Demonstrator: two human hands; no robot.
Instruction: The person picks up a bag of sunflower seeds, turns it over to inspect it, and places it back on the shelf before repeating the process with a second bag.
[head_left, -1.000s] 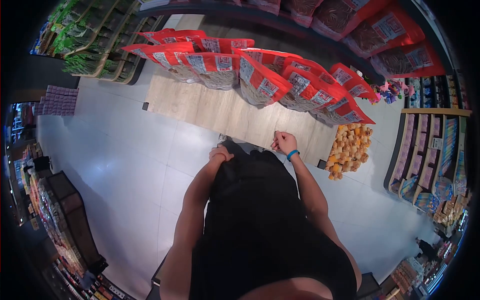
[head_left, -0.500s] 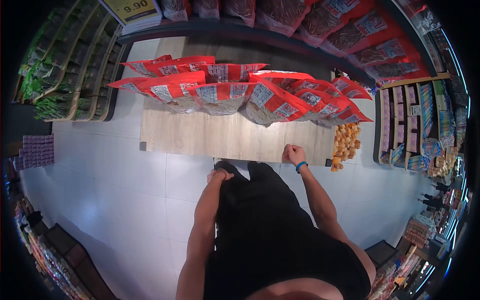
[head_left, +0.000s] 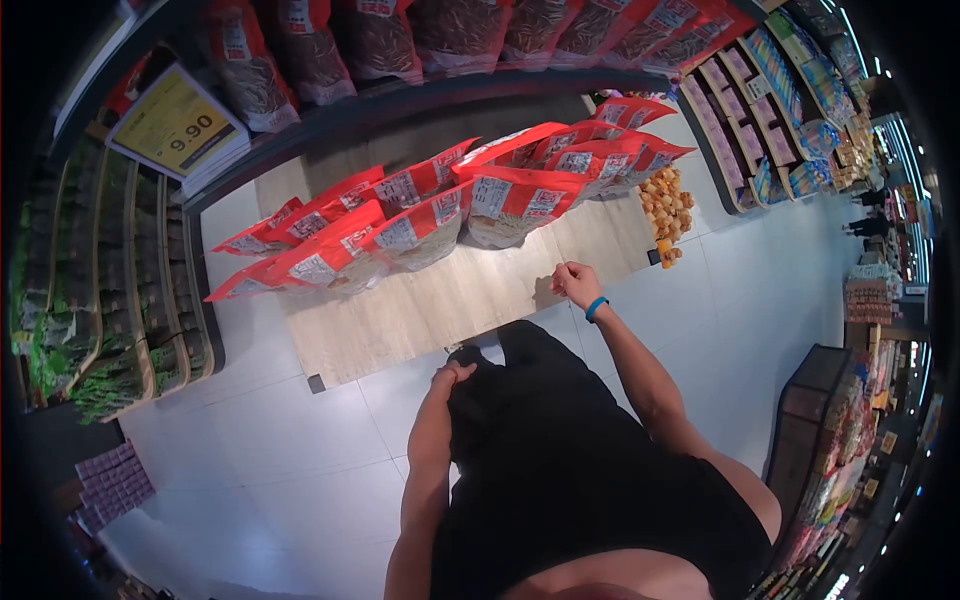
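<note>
My right hand [head_left: 578,284], with a blue band [head_left: 597,308] at the wrist, is over the front edge of a wood-look display board [head_left: 400,335]. Its fingers are curled in, and nothing shows between them. Against the dark trousers [head_left: 545,375] hangs my left hand [head_left: 455,372]; its fingers are mostly hidden. Clear-and-red bags [head_left: 505,215] stand upright in rows on the board, beyond both hands. Neither hand touches a bag.
A shelf of similar red bags [head_left: 375,45] overhangs the board, with a yellow 9.90 price sign [head_left: 185,125] at its left end. Leafy greens [head_left: 85,330] fill the left rack. Packaged goods line the right shelves [head_left: 745,120]. Small orange-brown pieces [head_left: 665,210] lie right of the board.
The view has turned, so the board and bags now slant and the price sign shows more fully. Both hands keep nearly the same pose beside my body.
</note>
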